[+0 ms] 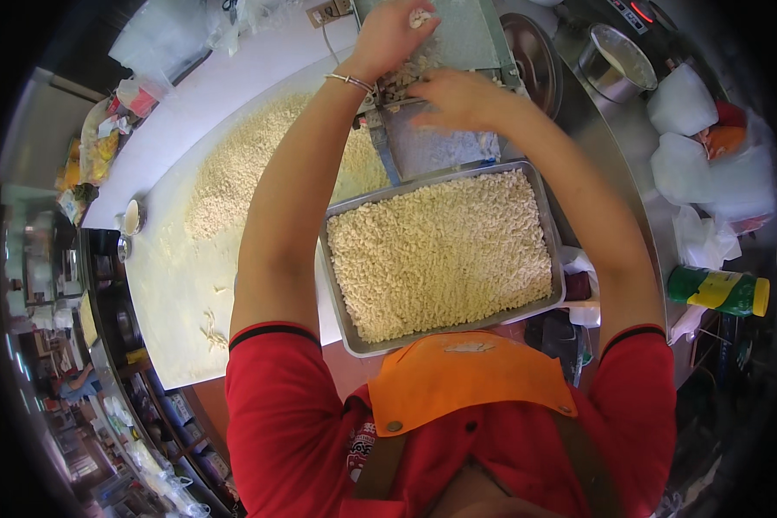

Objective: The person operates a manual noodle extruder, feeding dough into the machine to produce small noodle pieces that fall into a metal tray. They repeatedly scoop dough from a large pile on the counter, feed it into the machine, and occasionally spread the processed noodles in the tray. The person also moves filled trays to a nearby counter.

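Observation:
My left hand (pixel 392 39) is at the top of the view, closed around a pale clump of dough pieces (pixel 419 18). Below it, more pale dough pieces (pixel 401 78) lie in the opening of a metal machine (pixel 472 32). Motion blurs my right hand (pixel 460 100), whose fingers spread apart at the right edge of those pieces, with nothing visible in them. A floury metal plate (pixel 437 146) slopes down from the machine. Nearer my body, a rectangular metal tray (pixel 353 346) holds an even layer of small, pale dough bits (pixel 440 252).
More dough bits (pixel 233 168) are heaped on the white worktop (pixel 168 278) at left. A small bowl (pixel 134 217) stands at its left edge. On the right are a round brown lid (pixel 534 65), a steel pot (pixel 618 61) and a green jar with a yellow lid (pixel 719 291).

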A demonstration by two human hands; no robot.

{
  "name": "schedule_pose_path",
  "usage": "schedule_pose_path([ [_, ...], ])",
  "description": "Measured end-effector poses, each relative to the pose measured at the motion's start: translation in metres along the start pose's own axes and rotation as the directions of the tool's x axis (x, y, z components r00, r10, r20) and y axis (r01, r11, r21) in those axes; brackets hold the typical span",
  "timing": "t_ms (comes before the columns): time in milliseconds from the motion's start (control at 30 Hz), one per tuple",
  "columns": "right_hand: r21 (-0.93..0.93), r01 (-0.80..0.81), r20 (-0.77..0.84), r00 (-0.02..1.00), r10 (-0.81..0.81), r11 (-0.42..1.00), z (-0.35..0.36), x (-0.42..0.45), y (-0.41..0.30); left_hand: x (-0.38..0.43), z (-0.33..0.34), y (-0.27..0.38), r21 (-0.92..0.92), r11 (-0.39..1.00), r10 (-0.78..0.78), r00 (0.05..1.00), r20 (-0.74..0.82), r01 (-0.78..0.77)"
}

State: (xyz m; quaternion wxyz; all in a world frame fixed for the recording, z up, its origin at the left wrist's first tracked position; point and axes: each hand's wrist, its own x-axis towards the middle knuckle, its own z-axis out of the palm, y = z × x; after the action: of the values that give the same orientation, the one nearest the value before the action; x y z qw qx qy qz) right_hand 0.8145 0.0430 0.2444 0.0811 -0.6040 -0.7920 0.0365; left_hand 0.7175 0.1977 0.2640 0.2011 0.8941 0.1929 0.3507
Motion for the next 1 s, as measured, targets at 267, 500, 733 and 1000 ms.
schedule_pose_path([
  [267,-0.116,-0.039,-0.049,0.998,0.033,0.993,-0.009,0.001,0.004,0.003,0.016,-0.010,0.005,0.988,0.151,0.982,-0.113,-0.152],
  [500,-0.391,-0.288,0.355,0.829,0.432,0.874,-0.049,0.008,-0.012,0.002,0.002,-0.003,-0.090,0.996,0.003,0.999,-0.041,-0.007],
  [733,0.027,0.137,-0.042,0.990,-0.136,0.990,-0.013,0.011,-0.023,0.003,-0.007,-0.017,-0.270,0.963,-0.074,0.973,-0.220,0.012],
  [1000,-0.389,-0.076,0.282,0.939,0.198,0.918,-0.024,0.005,0.015,-0.170,-0.051,-0.127,-0.489,0.865,-0.422,0.691,-0.587,0.113],
])
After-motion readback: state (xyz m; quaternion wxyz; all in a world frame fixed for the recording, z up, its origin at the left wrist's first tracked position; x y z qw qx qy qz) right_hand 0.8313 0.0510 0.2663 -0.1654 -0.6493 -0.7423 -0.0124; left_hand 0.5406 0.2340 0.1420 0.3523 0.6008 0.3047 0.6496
